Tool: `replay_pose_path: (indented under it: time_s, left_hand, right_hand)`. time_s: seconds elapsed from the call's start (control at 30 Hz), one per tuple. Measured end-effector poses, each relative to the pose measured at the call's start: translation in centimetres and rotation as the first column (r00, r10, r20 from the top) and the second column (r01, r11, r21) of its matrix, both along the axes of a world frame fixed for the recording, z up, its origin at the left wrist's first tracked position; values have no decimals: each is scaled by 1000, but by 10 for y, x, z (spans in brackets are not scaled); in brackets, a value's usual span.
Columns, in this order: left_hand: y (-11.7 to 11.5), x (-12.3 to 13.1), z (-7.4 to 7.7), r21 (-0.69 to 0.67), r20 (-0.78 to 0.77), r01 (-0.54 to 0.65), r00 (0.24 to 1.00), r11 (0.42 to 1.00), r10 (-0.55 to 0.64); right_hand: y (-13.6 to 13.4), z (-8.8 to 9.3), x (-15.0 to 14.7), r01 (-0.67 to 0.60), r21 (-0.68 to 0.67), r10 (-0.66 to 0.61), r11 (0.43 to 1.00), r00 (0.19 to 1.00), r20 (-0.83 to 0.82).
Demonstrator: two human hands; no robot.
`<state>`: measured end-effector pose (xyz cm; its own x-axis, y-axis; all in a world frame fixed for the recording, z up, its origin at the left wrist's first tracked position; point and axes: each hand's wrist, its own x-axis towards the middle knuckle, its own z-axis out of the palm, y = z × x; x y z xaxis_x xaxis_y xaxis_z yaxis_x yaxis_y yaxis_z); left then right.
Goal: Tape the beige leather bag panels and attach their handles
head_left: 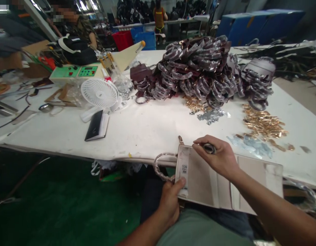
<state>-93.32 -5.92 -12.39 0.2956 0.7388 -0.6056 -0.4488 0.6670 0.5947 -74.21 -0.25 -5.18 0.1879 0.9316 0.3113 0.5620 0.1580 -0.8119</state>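
Note:
A beige handbag point(201, 186), opened out flat, rests against the table's front edge and above my lap. Its loop handle, wrapped in clear plastic point(158, 163), sticks out on the left. At its upper left corner is a small strap with a metal fitting point(180, 139). My left hand point(172, 196) grips the left edge, thumb on top beside a printed label point(184, 168). Closed over the upper edge, my right hand point(218, 153) holds a dark, round-ended tool point(209, 148); its working end is hidden by the fingers.
Dark red bags with wrapped handles point(196, 68) are heaped at the back. Gold metal pieces point(262, 123), silver plates point(211, 116) and bluish film pieces point(252, 145) lie nearer. A black notebook point(94, 125), white fan point(99, 93) and green control box point(76, 71) stand left. Other people work beyond.

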Motion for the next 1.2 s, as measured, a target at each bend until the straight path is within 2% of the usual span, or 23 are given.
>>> replay_pose_path:
  time_s: [0.1, 0.17, 0.23, 0.3, 0.43, 0.53, 0.63, 0.7, 0.8, 0.87, 0.93, 1.13, 1.2]
  left_hand:
    - [-1, 0, 1, -27, 8, -2, 1000, 1000, 3]
    - [0, 3, -2, -44, 7, -21, 1000, 999, 21]
    - [3, 8, -5, -57, 6, -44, 999, 997, 44]
    - [9, 13, -9, -66, 6, -63, 998, 996, 64]
    - [27, 10, -13, -101, 13, 7, 1000, 995, -6]
    - [41, 2, -14, -59, -13, 101, 995, 993, -102]
    - [45, 3, -15, 22, -103, 66, 993, 998, -63]
    - [42, 9, -15, 61, -157, -12, 987, 998, 21]
    - [34, 20, -15, 53, -160, -121, 979, 991, 128]
    - [31, 24, -15, 16, -137, -159, 978, 987, 160]
    - [30, 26, -16, -16, -122, -170, 978, 985, 167]
    - [33, 22, -21, -45, -94, -158, 984, 986, 153]
    - [33, 21, -21, -38, -92, -143, 986, 989, 139]
  right_hand:
    - [-20, 17, -9, -7, 10, 8, 1000, 993, -115]
    - [-23, 17, -11, -64, 10, 65, 998, 976, -206]
    - [-18, 7, -14, -73, 5, 70, 997, 940, -335]
    - [-10, -8, -18, -17, -2, 14, 1000, 893, -450]
    - [2, -34, -24, 75, 0, -64, 997, 857, -512]
    - [1, -38, -24, 63, -7, -58, 998, 870, -490]
    - [-5, -34, -25, 16, -18, -23, 1000, 862, -507]
    - [-8, -31, -28, 23, -4, -21, 1000, 815, -580]
    - [-7, -30, -37, 87, 66, -8, 994, 663, -749]
    - [-5, -31, -42, 122, 98, 13, 988, 562, -827]
    - [-1, -32, -45, 126, 98, 19, 987, 518, -855]
    - [5, -38, -49, 90, 124, 62, 988, 508, -859]
    - [3, -41, -54, 64, 168, 105, 984, 553, -827]
